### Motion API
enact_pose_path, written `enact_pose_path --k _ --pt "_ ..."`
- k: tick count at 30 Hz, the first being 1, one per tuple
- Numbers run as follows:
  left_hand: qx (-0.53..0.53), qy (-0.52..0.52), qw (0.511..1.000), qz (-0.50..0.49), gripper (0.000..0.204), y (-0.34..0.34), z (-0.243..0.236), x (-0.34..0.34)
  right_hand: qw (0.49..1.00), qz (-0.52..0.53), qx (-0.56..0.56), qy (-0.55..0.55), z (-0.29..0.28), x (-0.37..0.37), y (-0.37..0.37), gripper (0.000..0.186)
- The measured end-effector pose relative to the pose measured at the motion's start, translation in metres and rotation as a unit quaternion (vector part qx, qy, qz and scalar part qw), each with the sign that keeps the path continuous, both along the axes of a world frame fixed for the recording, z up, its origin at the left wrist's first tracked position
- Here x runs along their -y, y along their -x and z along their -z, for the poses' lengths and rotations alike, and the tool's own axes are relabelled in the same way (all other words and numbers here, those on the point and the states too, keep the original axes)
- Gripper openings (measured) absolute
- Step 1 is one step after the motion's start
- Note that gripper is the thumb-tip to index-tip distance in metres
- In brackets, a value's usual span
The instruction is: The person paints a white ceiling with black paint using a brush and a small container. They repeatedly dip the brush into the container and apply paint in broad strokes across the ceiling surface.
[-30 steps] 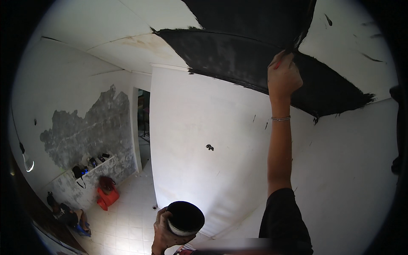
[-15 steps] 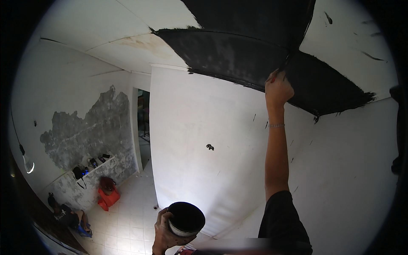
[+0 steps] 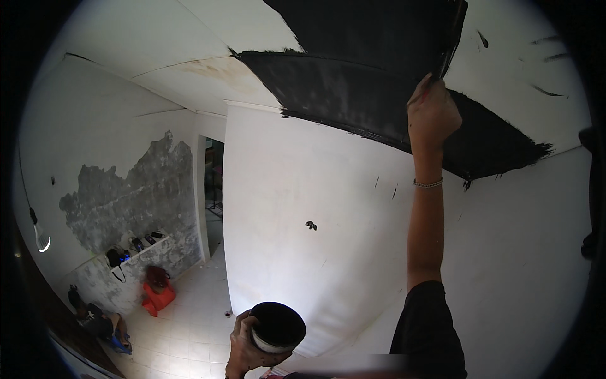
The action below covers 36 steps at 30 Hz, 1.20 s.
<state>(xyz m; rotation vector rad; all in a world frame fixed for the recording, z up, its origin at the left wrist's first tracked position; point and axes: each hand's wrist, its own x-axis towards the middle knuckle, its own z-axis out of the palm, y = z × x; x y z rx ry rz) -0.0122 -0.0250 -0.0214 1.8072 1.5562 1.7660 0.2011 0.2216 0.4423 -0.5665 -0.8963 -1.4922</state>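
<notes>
My left hand is wrapped around a round tub of black paint, held low in front of me with its mouth facing up. The tub's pale outer wall is smeared. Up at the ceiling, my right hand is closed on a paintbrush, mostly lost against the dark surface; a small red bit shows between the fingers. The hand is at the right border of a black-painted patch, whose edges are ragged. White ceiling with stray black strokes lies to the right of it.
Below the patch stands a white wall with a dark blotch. Left are a doorway, a bare grey wall patch, a small shelf with devices, a hanging bulb, a red bag and a seated person.
My right hand has moved up and to the right along the border of the black patch. The view has shifted slightly. My left hand still holds the tub in nearly the same place.
</notes>
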Motion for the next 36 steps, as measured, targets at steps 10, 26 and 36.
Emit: enact_pose_path --k 10,26,36 --pt "0.034 -0.026 0.999 -0.003 0.100 -0.004 0.004 -0.001 0.992 -0.038 0.055 -0.105 -0.046 0.063 0.014 0.035" --pt "0.011 -0.022 1.000 -0.008 0.115 0.002 0.009 0.005 0.997 0.051 0.001 0.055 0.013 -0.026 -0.007 0.022" --pt "0.013 -0.010 1.000 -0.002 0.113 0.005 0.008 0.008 0.998 -0.003 0.004 0.064 0.016 -0.016 0.000 0.026"
